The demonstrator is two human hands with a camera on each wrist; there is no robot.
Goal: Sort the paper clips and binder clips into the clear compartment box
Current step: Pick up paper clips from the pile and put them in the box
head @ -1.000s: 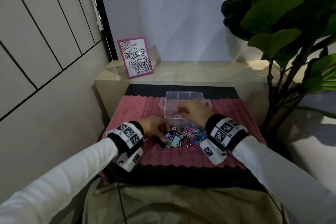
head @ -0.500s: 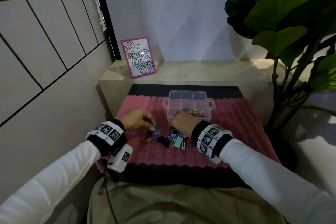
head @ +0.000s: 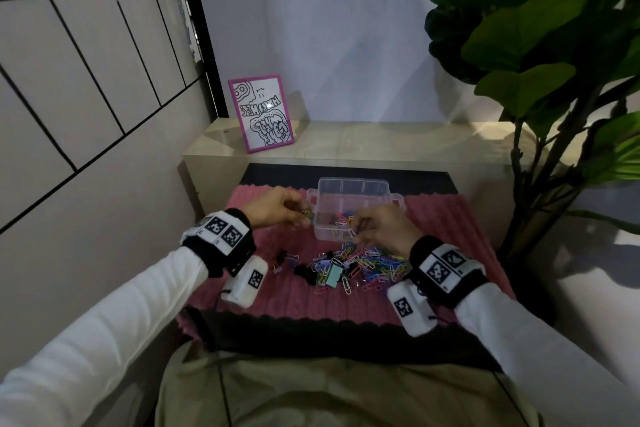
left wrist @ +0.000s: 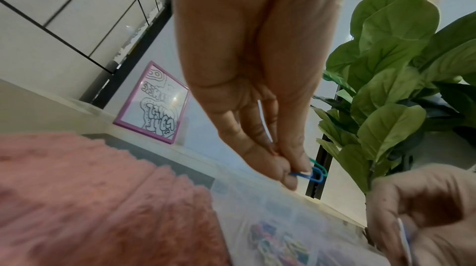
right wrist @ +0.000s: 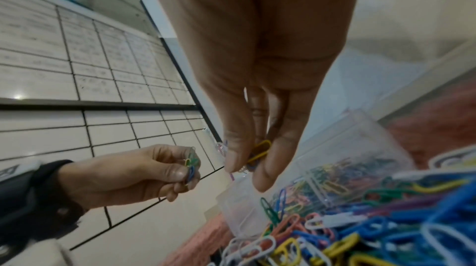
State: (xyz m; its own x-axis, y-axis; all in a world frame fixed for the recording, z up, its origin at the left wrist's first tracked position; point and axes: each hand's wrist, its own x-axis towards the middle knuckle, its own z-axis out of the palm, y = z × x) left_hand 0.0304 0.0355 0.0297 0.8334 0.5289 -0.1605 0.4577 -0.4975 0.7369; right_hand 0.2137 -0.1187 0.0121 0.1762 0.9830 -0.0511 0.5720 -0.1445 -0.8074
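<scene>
At far left, just beside the clear compartment box (head: 356, 208), left hand (head: 277, 210) pinching a small bunch of paper clips (left wrist: 315, 172) — blue, green, yellow — between thumb and fingertips (left wrist: 288, 176), not yet over the rim. Likely risking a dropped clip here: loosely bunched wire slipping out and vanishing into the ribbed pink mat (head: 249, 291).

At centre, on the mat in front of the box, lying in a tangle: loose pile (head: 363, 267) of coloured paper clips mixed with binder clips (head: 332, 276), black, mint and purple. Interlinked clips probably dragging neighbours along when lifted.

Inside the box, near compartment already holding coloured paper clips; far compartments looking bare. Possibly mixing kinds if a binder clip rides in with a handful.

At right, over the box's near edge, right hand (head: 384, 229) pinching a yellow clip (right wrist: 260, 151) with a few others between thumb and fingers. Both hands crowding the same corner, perhaps nudging the light box or knocking each other's clips loose.
</scene>
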